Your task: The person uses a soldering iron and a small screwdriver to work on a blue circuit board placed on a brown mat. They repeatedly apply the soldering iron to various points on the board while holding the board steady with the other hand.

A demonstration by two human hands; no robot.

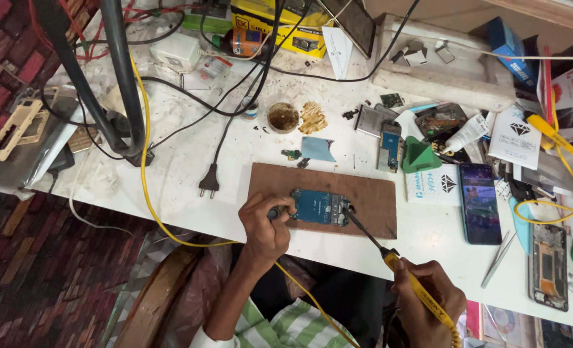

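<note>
A blue circuit board (pixel 318 207) lies on a brown wooden board (pixel 370 193) near the table's front edge. My left hand (pixel 265 225) grips the circuit board's left end and presses it down. My right hand (pixel 428 299) holds a yellow soldering iron (pixel 410 280) like a pen. Its dark tip reaches up and left to the right edge of the circuit board. A yellow cable (pixel 146 161) runs from the iron across the table and off its front edge.
A phone (pixel 479 202) with a lit screen lies right of the wooden board, tweezers (pixel 498 259) and an opened phone (pixel 548 265) beyond it. A black plug (pixel 209 183) lies to the left. Flux tin (pixel 282 117), green stand (pixel 419 156), boxes and black cables crowd the back.
</note>
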